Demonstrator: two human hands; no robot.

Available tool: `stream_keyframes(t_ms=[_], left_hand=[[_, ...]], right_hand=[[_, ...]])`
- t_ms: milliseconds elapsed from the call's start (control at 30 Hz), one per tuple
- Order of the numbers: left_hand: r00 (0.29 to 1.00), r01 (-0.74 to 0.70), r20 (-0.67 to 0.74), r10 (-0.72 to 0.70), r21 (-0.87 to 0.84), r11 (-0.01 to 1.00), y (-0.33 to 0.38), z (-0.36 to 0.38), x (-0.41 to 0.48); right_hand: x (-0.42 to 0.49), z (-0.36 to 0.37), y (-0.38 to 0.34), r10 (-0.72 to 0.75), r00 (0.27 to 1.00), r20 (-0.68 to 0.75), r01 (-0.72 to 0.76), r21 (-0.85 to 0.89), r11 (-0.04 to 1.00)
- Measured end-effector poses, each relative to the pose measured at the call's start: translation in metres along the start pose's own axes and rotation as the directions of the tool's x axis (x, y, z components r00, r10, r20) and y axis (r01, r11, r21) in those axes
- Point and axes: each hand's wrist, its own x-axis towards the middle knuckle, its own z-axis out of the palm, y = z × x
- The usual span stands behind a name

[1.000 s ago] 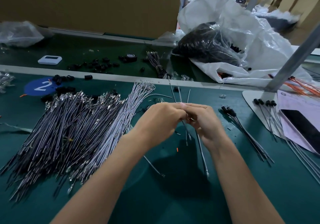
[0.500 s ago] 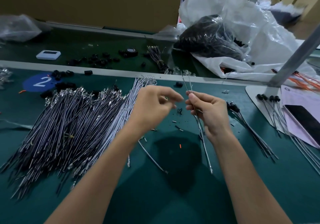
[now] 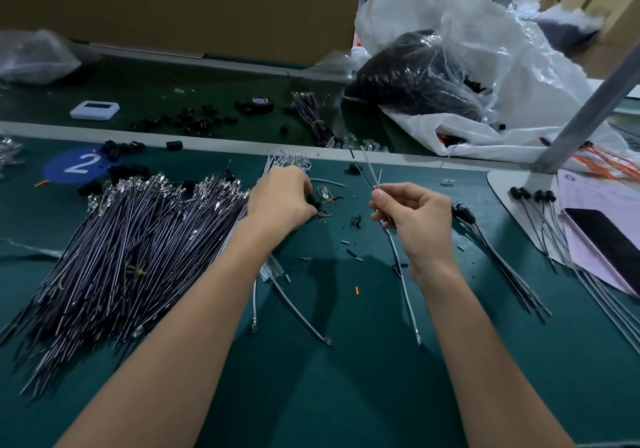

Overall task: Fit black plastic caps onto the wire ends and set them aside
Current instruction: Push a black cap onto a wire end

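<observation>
My right hand (image 3: 414,220) pinches a pair of thin wires (image 3: 367,170), one black and one white, whose bare ends point up and away while their tails trail down over the green mat. My left hand (image 3: 280,198) is lowered onto the mat beside the big heap of wires (image 3: 131,239), its fingertips curled on a small black cap (image 3: 313,201) among scraps. Capped wires (image 3: 485,232) lie in a row to the right of my right hand. More capped wires (image 3: 535,198) rest on the white base plate.
Loose black caps (image 3: 121,170) lie near the blue "2" sticker (image 3: 78,167) and on the far belt. A white plastic sack (image 3: 485,66) with black parts sits at the back right. A metal post (image 3: 595,101), a phone (image 3: 613,243) and pink papers stand right.
My hands were joined over the wires, then parted. My left hand has dropped to the mat and reached a black cap. My right hand keeps the wires raised.
</observation>
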Motion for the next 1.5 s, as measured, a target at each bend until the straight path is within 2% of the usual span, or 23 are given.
stream_keyframes(t_ms=[267,300,367,433,533,633,733,867,1133,1500], left_hand=[[0.996,-0.088,-0.01,0.088,-0.031,0.996,0.002,0.01,0.005],[0.994,-0.105,-0.028,0.103,-0.084,0.991,0.002,0.01,0.005],[0.993,-0.114,-0.057,0.101,-0.305,0.945,0.002,0.009,0.001],[0.998,-0.065,-0.024,0.063,-0.576,0.815,0.0,0.004,-0.006],[0.994,0.071,0.101,0.031,-0.86,0.506,-0.006,-0.001,-0.017],[0.99,0.127,0.14,0.025,-0.951,0.28,-0.011,-0.001,-0.023],[0.988,0.149,0.153,0.009,-0.977,0.155,-0.014,0.001,-0.025],[0.987,0.158,0.16,0.003,-0.978,0.136,-0.016,0.002,-0.027],[0.993,0.116,0.12,0.009,-0.971,0.208,-0.018,0.005,-0.027],[0.993,0.102,0.112,0.028,-0.964,0.245,-0.019,0.004,-0.029]], right_hand=[[0.001,0.002,0.002,-0.055,0.998,0.006,0.056,-0.077,0.996],[0.002,0.002,0.003,-0.064,0.998,-0.001,0.063,-0.093,0.994],[0.003,0.001,0.004,-0.087,0.996,-0.014,0.084,-0.138,0.987],[0.003,0.001,0.004,-0.118,0.993,-0.019,0.113,-0.179,0.977],[0.003,0.001,0.005,-0.186,0.982,-0.011,0.177,-0.251,0.952],[0.003,0.001,0.004,-0.234,0.972,0.007,0.226,-0.296,0.928],[0.002,0.001,0.004,-0.261,0.965,0.017,0.251,-0.336,0.907],[0.002,0.002,0.005,-0.291,0.956,0.029,0.28,-0.38,0.882],[0.001,0.002,0.004,-0.329,0.944,0.037,0.313,-0.421,0.851],[0.005,-0.001,0.006,-0.323,0.946,0.01,0.296,-0.435,0.851]])
